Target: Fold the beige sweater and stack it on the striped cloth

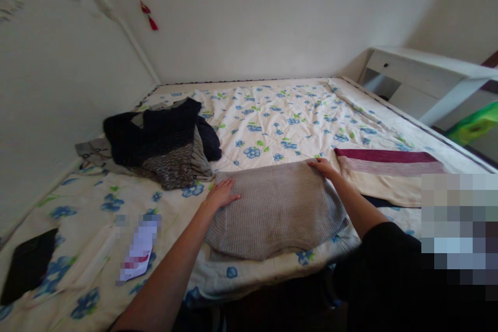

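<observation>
One ribbed garment [268, 212] | under left hand [221, 194] | right hand [321, 166]: far corner

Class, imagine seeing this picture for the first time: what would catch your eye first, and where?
Probably the gray ribbed knit at the near edge of the flowered bedsheet, with the left hand and right hand at its far corners. Then the dark heap of clothes farther left, and the burgundy-topped striped garment to the right.
</observation>
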The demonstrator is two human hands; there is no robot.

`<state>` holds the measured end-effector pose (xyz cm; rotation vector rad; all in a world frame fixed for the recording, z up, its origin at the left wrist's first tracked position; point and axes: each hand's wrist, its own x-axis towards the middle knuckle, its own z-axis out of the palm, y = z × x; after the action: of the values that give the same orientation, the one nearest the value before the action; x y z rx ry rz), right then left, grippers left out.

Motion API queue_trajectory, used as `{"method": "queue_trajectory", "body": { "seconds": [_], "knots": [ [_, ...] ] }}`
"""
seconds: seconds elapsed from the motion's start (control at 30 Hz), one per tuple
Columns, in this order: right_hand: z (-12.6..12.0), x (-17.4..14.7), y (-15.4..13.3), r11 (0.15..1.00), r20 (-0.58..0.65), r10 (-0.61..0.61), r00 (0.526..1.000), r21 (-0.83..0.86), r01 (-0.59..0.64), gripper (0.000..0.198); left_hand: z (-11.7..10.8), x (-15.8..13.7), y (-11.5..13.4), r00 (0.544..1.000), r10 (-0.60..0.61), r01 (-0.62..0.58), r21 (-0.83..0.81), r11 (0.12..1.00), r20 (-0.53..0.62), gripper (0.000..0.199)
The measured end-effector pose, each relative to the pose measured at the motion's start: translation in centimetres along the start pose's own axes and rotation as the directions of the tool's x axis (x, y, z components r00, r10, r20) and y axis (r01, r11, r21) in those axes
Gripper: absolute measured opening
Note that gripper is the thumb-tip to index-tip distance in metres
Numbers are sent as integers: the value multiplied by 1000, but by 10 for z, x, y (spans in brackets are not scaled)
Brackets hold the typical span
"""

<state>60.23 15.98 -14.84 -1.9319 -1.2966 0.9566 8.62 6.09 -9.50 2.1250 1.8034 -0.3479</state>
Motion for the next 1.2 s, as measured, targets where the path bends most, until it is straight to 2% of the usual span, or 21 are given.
{"method": "queue_trajectory", "body": {
  "seconds": [0.07,0.13,0.27,0.33,0.4,0.47,0.53,0.63,0.7,0.77,0.83,0.9,1.0,1.2],
  "knots": [
    [1,5,1,1000,-12,3,1000,14,-3,38,0,-1,0,1000,1,-1,-2,1000,7,86],
    [-1,8,5,1000,-72,18,997,-12,-19,36,-1,-2,1,1000,1,-1,-3,1000,13,85],
    [-5,7,5,977,-182,17,983,-204,-55,41,-1,-3,2,1000,6,-6,4,1000,16,86],
    [-1,2,-7,948,-203,-29,979,-316,-37,49,0,-3,2,1000,7,-7,7,1000,7,85],
    [13,-7,-27,914,-206,-140,968,-404,46,60,2,-2,2,1000,0,0,12,1000,-6,84],
    [39,-25,-53,866,-151,-301,941,-456,204,68,3,-2,3,1000,-7,8,15,1000,-19,83],
    [79,-53,-79,791,-7,-450,893,-467,395,69,4,-2,5,1000,-9,9,11,1000,-30,82],
    [151,-108,-113,647,253,-590,767,-420,636,68,4,-4,8,999,-14,14,13,1000,-48,80],
    [197,-144,-127,581,380,-621,685,-364,728,69,5,-5,10,998,-18,19,27,999,-60,79],
    [231,-172,-135,582,428,-598,677,-349,735,68,5,-6,11,998,-11,14,37,999,-60,77],
    [250,-186,-138,598,438,-569,696,-360,716,68,5,-6,11,999,-2,4,40,999,-54,75],
    [251,-188,-136,597,442,-565,697,-364,715,70,5,-5,10,998,1,2,39,999,-57,74],
    [227,-176,-125,585,441,-567,696,-380,717,73,5,-3,8,998,-3,5,33,999,-66,77],
    [150,-138,-81,637,360,-432,827,-527,563,80,2,-1,8,999,-20,21,38,999,-26,80]
  ]
}}
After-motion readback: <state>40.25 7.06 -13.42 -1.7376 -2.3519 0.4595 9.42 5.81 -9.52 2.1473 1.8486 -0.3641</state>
